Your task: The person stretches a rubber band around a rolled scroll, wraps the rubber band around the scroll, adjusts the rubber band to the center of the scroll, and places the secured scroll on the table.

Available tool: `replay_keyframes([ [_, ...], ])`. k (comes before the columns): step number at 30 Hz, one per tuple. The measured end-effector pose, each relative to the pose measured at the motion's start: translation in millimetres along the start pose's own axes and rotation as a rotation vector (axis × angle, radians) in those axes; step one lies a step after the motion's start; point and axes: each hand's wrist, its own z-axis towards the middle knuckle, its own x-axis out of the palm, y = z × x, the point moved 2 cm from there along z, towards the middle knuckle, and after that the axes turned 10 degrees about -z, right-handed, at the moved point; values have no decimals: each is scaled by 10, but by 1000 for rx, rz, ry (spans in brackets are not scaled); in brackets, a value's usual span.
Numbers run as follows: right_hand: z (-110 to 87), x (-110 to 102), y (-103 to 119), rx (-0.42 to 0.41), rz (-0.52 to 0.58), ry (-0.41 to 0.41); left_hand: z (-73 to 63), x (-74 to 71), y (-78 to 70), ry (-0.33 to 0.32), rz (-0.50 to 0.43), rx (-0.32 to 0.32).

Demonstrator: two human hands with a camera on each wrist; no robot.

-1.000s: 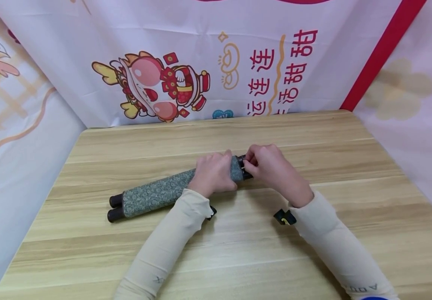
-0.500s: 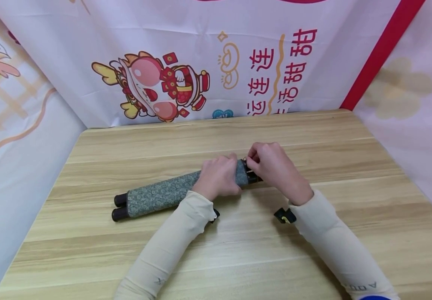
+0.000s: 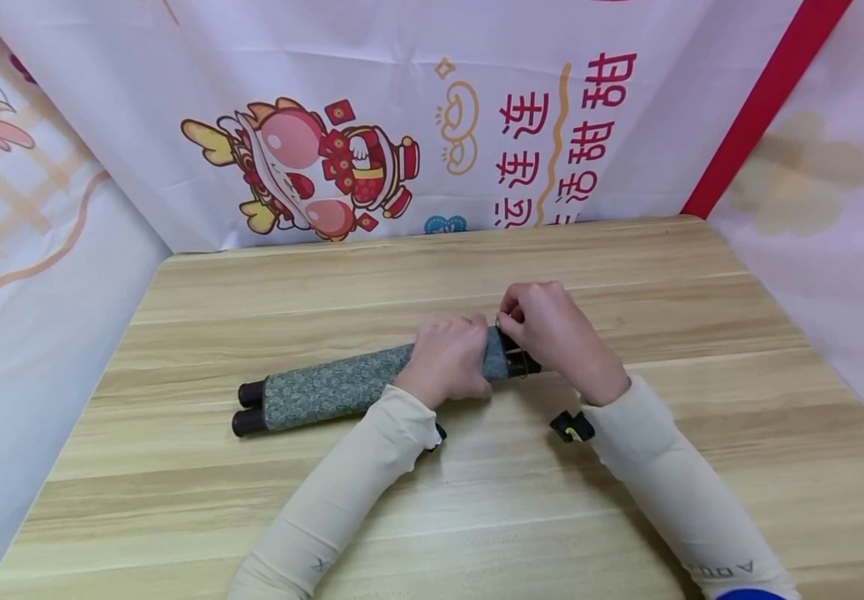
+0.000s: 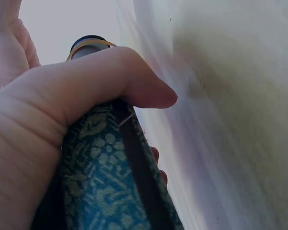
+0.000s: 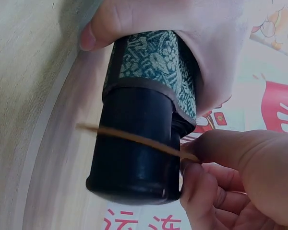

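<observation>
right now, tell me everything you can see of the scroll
The scroll is two parallel rolls side by side, covered in blue-green patterned material like woven cloth with dark edging; smooth black ends stick out at both sides. It slants across the table in the head view, its right end farther back. The left hand grips it near that end, where a thin tan band, pinched by the right hand, crosses one black end.
</observation>
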Motion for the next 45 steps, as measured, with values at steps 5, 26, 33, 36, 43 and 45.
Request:
replay_keyframes([
  [5, 9, 0, 28, -35, 1, 15, -8, 3, -35, -3, -8, 16],
  [26, -84, -79, 235, -81, 44, 1, -21, -155, 97, -109, -136, -26],
  [33, -119, -69, 286, -73, 44, 21, -24, -214, 181, -201, -115, -32],
  [36, -131, -63, 303, -67, 36, 33, -21, -223, 213, -211, -111, -39],
  [43, -141, -51, 314, -62, 41, 31, -19, -230, 230, -218, -103, -47],
  [45, -138, -47, 314, -62, 40, 21, -18, -222, 222, -210, -114, -43],
])
